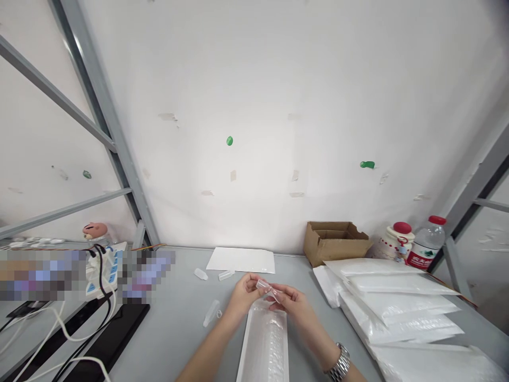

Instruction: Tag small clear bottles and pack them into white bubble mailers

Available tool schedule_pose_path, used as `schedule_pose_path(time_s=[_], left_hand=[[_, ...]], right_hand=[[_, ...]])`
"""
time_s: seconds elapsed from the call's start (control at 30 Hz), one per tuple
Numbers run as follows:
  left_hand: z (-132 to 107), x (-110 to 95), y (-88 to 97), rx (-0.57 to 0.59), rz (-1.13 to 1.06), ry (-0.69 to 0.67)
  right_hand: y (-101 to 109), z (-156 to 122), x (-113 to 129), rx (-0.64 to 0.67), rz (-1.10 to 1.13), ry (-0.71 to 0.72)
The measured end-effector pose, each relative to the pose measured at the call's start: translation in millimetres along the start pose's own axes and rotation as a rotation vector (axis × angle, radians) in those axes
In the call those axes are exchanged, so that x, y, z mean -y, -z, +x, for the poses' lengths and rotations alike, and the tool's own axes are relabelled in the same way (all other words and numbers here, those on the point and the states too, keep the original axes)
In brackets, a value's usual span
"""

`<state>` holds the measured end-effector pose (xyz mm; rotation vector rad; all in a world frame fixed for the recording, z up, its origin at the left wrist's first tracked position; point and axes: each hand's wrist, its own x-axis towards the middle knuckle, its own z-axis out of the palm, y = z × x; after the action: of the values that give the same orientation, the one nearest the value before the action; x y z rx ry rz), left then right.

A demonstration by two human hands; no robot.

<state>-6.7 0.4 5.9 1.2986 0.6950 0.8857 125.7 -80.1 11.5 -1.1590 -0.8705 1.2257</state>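
Observation:
Both hands meet over the top end of a white bubble mailer [264,339] that lies lengthwise on the grey table. My left hand [247,291] is closed, its fingers pinching a small clear plastic tube [263,285]. From the other side my right hand [289,300] grips the narrower end of the same tube, thumb and fingers pressed together. Left of the hands lie a clear tube [211,313] with a small clear ring [219,314] beside it. Farther back are a small translucent bottle [201,274] and another clear tube piece [226,275].
White paper [240,260] lies by the wall. An open cardboard box [338,246] stands back right, near a red-capped bottle [427,244] and a red-lidded jar [400,239]. Bubble mailers [401,297] are piled at right. A power strip [104,273] and cables crowd the left.

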Motion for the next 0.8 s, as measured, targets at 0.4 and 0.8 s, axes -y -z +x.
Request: schedule_pose_path(time_s=[0.4,0.8], left_hand=[[-1,3,27.5,-0.108,0.952,0.000],[-5,5,19.5,-0.018,1.065,-0.034]], right_hand=[[30,10,9,-0.100,-0.461,0.003],[23,5,5,-0.037,-0.654,-0.001]])
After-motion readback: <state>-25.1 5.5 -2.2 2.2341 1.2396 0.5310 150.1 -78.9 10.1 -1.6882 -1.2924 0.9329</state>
